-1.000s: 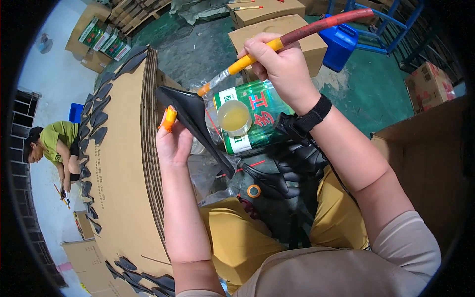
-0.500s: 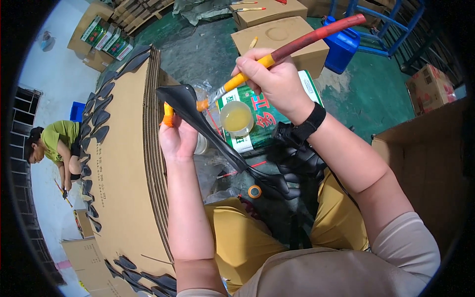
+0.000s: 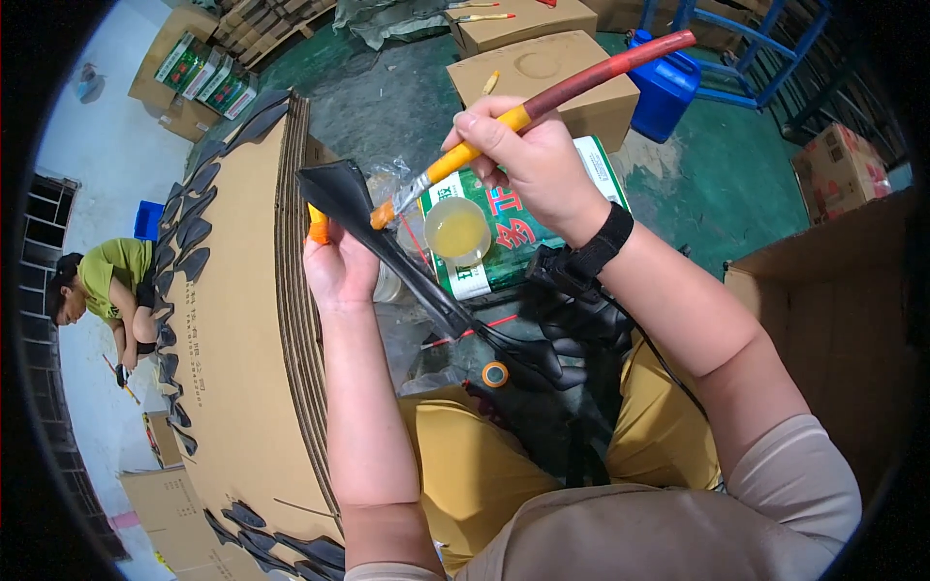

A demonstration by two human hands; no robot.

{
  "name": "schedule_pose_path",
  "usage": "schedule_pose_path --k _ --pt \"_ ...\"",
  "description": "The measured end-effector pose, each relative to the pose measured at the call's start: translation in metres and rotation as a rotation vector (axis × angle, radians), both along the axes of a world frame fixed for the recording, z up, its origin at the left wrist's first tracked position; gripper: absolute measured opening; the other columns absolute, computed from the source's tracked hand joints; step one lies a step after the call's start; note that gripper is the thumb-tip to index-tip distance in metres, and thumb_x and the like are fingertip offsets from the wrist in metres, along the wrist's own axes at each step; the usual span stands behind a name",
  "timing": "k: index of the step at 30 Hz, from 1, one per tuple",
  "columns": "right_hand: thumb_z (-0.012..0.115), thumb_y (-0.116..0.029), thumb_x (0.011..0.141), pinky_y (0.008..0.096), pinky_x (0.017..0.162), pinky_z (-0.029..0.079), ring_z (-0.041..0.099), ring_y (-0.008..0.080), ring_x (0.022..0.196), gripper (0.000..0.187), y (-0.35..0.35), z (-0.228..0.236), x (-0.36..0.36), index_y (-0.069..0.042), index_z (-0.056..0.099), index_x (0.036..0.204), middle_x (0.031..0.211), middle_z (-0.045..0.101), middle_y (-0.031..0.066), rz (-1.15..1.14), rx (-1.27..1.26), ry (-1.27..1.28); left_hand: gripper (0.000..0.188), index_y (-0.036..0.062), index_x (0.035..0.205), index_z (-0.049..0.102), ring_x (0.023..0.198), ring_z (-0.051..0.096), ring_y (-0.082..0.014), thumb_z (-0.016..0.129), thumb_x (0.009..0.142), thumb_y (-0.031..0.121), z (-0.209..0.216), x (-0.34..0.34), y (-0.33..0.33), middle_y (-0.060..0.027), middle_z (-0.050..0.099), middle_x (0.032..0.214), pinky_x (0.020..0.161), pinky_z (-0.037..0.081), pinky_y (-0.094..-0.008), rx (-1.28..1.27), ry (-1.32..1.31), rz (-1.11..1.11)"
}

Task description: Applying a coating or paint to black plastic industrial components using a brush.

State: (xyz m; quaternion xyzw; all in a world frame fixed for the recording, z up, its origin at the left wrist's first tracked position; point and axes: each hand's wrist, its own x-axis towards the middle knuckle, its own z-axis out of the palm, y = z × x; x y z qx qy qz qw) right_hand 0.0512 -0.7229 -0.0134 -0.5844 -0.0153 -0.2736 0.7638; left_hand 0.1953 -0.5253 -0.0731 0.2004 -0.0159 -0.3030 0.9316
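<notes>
- Left hand (image 3: 341, 276): grip closed around the black piece (image 3: 389, 254), raised between the cardboard's (image 3: 247, 290) right edge and the tin's (image 3: 513, 257) left edge.
- Right hand (image 3: 533, 155): grip clenched on the brush (image 3: 593, 81); bristles at the piece's right edge, contact hard to tell.
- Cup (image 3: 458, 232): yellowish liquid inside, near the tin's left edge.
- Black parts (image 3: 196, 232): along the cardboard's left edge.
- Co-worker (image 3: 121, 271): beyond that edge.

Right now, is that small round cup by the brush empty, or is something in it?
Not empty: the cup has yellowish, liquid-looking contents showing inside its rim. How full it is, I cannot tell from above.
</notes>
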Motion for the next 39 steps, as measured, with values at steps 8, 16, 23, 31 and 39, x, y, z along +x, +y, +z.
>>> schedule_pose_path --k 8,16,23,31,39 --pt "0.055 -0.018 0.088 0.0184 0.043 0.035 0.045 0.0053 0.049 0.021 -0.004 -0.005 -0.003 -0.002 0.061 0.077 0.068 0.059 0.0032 0.143 0.001 0.062 0.031 0.0012 0.111 0.058 0.098 0.056 -0.0284 0.041 0.091 0.018 0.009 0.003 0.01 -0.0166 0.061 0.108 0.09 0.041 -0.0456 -0.128 -0.078 -0.098" --pt "0.053 -0.016 0.085 0.0201 0.039 0.034 0.043 0.0072 0.042 0.021 -0.012 -0.01 -0.002 0.0 0.059 0.073 0.059 0.055 0.0038 0.226 0.207 0.127 0.028 0.0007 0.103 0.063 0.089 0.055 -0.0263 0.051 0.087 0.019 0.032 -0.006 0.013 -0.0133 0.064 0.1 0.084 0.039 -0.0405 -0.262 -0.158 -0.042" --pt "0.053 -0.019 0.088 0.018 0.044 0.036 0.045 0.0054 0.049 0.023 0.005 -0.001 0.0 -0.001 0.059 0.075 0.063 0.056 0.0031 0.158 0.199 0.061 0.028 -0.0005 0.105 0.062 0.094 0.055 -0.025 0.052 0.085 0.017 0.035 -0.008 0.013 -0.0139 0.064 0.102 0.085 0.036 -0.0383 -0.301 -0.236 -0.028" --pt "0.053 -0.017 0.087 0.0176 0.045 0.037 0.047 0.0053 0.05 0.019 0.006 0.0 -0.005 -0.002 0.058 0.075 0.07 0.061 0.005 0.205 0.136 0.055 0.027 -0.0024 0.104 0.061 0.09 0.054 -0.0245 0.052 0.085 0.015 0.039 -0.003 0.021 -0.0149 0.063 0.099 0.085 0.036 -0.0388 -0.334 -0.225 0.06" --pt "0.055 -0.014 0.085 0.0182 0.044 0.037 0.048 0.0059 0.049 0.017 0.004 0.0 -0.009 -0.003 0.057 0.072 0.07 0.062 0.0057 0.222 0.166 0.036 0.025 -0.0029 0.101 0.061 0.086 0.052 -0.0237 0.054 0.086 0.015 0.038 0.013 0.042 -0.0137 0.062 0.097 0.082 0.037 -0.0391 -0.346 -0.123 0.269"
